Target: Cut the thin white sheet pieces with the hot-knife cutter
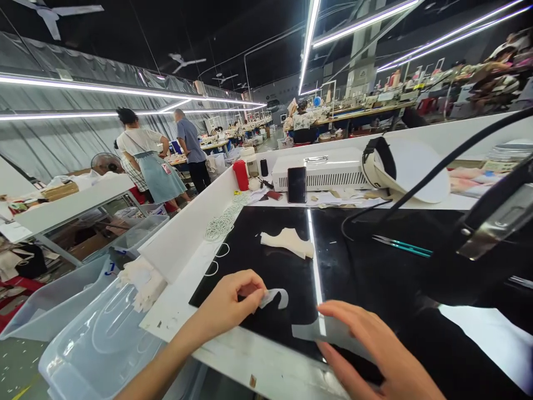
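My left hand (233, 297) is closed in a pinch on one end of a narrow translucent strip (281, 298), whose free end curls to the right. Thumb and fingers apart, my right hand (375, 344) hovers low over a second, wider translucent strip (306, 331). That strip seems to lie on the glossy black work surface (353, 266), its right part covered by the hand. Beyond both hands, a cream piece of fabric (287, 243) with curved edges lies on the black surface.
Teal tweezers (403, 245) lie right of the fabric. A phone (297, 185) leans against a white vented box (333, 166), beside a white sun visor (408, 172). A dark machine arm (495, 216) overhangs the right side. White cord (220, 225) sits along the left edge.
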Demonstrator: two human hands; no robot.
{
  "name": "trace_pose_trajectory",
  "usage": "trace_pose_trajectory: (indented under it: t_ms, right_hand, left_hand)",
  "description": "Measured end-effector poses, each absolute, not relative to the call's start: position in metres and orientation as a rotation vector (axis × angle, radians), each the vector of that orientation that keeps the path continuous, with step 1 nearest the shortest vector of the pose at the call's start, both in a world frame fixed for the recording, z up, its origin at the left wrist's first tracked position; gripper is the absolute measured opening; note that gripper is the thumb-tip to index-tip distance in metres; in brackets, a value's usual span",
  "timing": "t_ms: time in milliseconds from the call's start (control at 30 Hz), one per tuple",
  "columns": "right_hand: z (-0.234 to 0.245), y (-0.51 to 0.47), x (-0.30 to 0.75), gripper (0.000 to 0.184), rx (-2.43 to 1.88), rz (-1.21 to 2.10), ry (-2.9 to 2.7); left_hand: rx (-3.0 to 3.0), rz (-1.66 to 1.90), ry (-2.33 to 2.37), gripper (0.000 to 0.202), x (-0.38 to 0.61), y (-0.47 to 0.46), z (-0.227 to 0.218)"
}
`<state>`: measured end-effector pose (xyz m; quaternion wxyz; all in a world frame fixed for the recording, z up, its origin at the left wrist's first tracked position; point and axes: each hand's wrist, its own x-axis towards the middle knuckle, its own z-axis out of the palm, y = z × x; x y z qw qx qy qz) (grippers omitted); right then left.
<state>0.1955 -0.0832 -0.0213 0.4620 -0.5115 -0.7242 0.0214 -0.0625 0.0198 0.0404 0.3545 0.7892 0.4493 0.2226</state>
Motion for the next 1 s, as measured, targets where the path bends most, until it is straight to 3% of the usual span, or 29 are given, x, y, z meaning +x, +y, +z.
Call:
trace_pose_trajectory:
  t_ms: [167,367,633,1000]
  right_hand:
    - [-0.005,-0.060,0.156,0.041,-1.260,0.170,-1.749]
    - [-0.008,-0.051,0.150,0.023,-1.173,0.366,-1.866]
    - [0.000,-0.051,0.156,0.025,-1.256,0.879,-1.815]
    - [0.009,-0.067,0.168,0.031,-1.295,1.043,-1.665]
  left_hand:
    - [1.976,0.534,1.041,0.009,-0.053,0.008,0.057]
    - [1.751,0.468,0.948,0.007,-0.053,-0.002,0.059]
    - [1.576,0.494,0.958,0.014,-0.053,-0.016,0.049]
    - [1.697,0.481,1.032,0.029,-0.050,-0.022,0.055]
